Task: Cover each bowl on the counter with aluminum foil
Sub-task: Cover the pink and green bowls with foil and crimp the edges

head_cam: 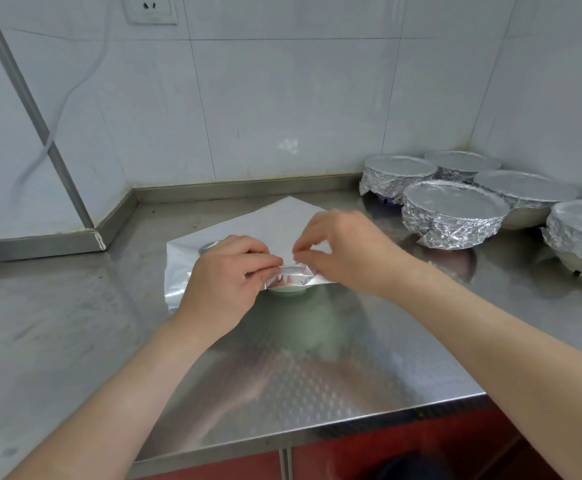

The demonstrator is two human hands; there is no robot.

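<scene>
**Crimping the near edge**

Left hand (pixel 227 271) and right hand (pixel 345 251) both pinch the front edge of the foil sheet (pixel 282 220), draped over the pale bowl (pixel 286 289) on the bench (pixel 75 323). Best to press it snug under the rim, then work round. Contents hidden here, and in the five wrapped bowls (pixel 452 213) at right.
</scene>
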